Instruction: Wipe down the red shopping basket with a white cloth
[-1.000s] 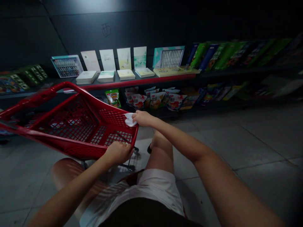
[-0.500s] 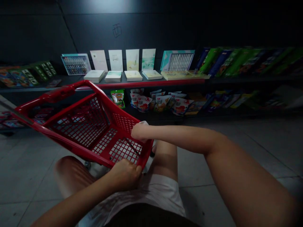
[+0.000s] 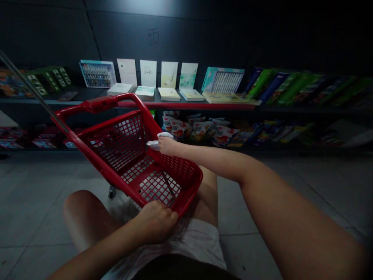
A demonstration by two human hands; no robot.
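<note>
A red plastic shopping basket [image 3: 116,144] is tilted on its side over my lap, its open mouth facing me. My left hand [image 3: 155,221] is closed around the basket's near bottom edge. My right hand [image 3: 166,145] reaches across to the basket's right rim, fingers closed on a white cloth [image 3: 159,140] that rests against the rim. My bare knees and white shorts [image 3: 192,241] show below.
A long dark shelf with a red edge [image 3: 189,105] carries books, notebooks and boxed sets. Snack packets [image 3: 201,130] lie on the lower shelf. A thin metal rod [image 3: 29,91] crosses the upper left. The floor is grey tile.
The basket has swung closer and more to the right over my lap. My right hand with the cloth has slid farther up its right rim. My left hand keeps its hold.
</note>
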